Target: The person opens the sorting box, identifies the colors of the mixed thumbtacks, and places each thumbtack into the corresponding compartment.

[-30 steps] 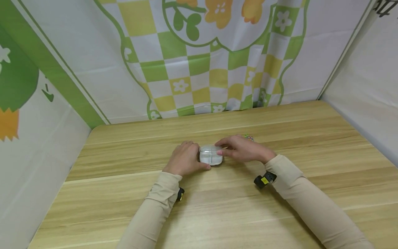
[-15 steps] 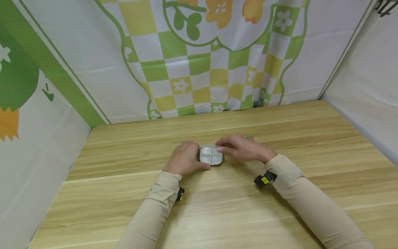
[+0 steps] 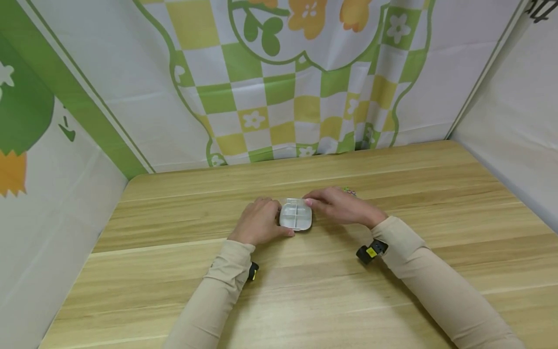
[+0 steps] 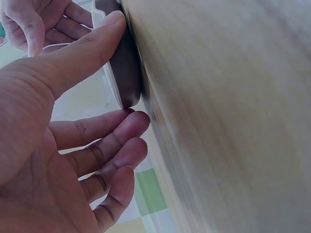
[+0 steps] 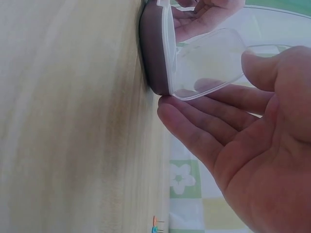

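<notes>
A small four-compartment pill box [image 3: 295, 222] with a white inside lies on the table between my hands. Its dark brown base [image 5: 154, 48] rests on the wood, and its see-through lid [image 5: 209, 60] stands raised from the far edge. My left hand [image 3: 260, 221] holds the box from the left, thumb at the near side and fingertips at the far corner. At the right, my right hand [image 3: 340, 206] has its thumb [image 5: 260, 70] against the lid's free edge, with fingertips [image 5: 170, 109] touching the base's far corner. No contents can be made out in the compartments.
Several tiny colourful pieces [image 3: 350, 192] lie just behind the right hand, partly hidden by it. The wood-grain table [image 3: 279, 300] ends at a hanging patterned cloth [image 3: 283, 97], with white cloth sides left and right.
The see-through lid has swung up and back, away from the compartments. My right thumb has moved slightly farther back with it. The left hand and the base stay put.
</notes>
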`<state>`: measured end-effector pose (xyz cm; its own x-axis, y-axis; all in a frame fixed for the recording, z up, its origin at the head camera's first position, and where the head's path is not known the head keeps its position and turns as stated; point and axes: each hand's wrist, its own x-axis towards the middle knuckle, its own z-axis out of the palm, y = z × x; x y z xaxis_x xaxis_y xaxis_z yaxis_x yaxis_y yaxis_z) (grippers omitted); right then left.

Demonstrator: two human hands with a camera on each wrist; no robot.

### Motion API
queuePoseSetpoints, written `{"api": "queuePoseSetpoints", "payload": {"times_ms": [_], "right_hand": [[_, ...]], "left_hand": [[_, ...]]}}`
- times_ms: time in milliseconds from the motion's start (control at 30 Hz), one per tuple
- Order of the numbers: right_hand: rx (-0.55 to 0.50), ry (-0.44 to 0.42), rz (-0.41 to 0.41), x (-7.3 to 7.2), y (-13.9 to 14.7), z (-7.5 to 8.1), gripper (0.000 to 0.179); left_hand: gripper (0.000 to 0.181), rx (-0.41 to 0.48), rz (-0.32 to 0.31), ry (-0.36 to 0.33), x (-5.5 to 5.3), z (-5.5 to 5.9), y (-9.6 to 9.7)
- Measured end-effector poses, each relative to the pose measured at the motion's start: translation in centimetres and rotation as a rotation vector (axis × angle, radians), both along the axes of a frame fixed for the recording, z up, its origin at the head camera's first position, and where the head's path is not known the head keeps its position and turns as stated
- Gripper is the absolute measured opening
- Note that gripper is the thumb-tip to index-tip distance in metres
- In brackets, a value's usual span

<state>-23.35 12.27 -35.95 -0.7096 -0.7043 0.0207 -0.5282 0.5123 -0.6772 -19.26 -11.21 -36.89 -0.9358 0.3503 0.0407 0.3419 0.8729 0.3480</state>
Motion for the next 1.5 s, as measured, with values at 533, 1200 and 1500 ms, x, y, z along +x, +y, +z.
{"api": "queuePoseSetpoints", "payload": {"times_ms": [533, 1200, 1500], "right_hand": [[-0.057, 0.039, -0.075, 0.05, 0.01, -0.39, 0.033], [-0.041, 0.036, -0.121, 0.06, -0.21, -0.24, 0.035], [-0.039, 0.032, -0.133, -0.19, -0.13, -0.38, 0.037]], "left_hand": [[0.045, -0.008, -0.007, 0.002, 0.04, 0.25, 0.08], [0.045, -0.011, -0.031, 0.005, 0.0, 0.33, 0.01], [0.046, -0.02, -0.032, 0.004, 0.2, 0.34, -0.03]]}}
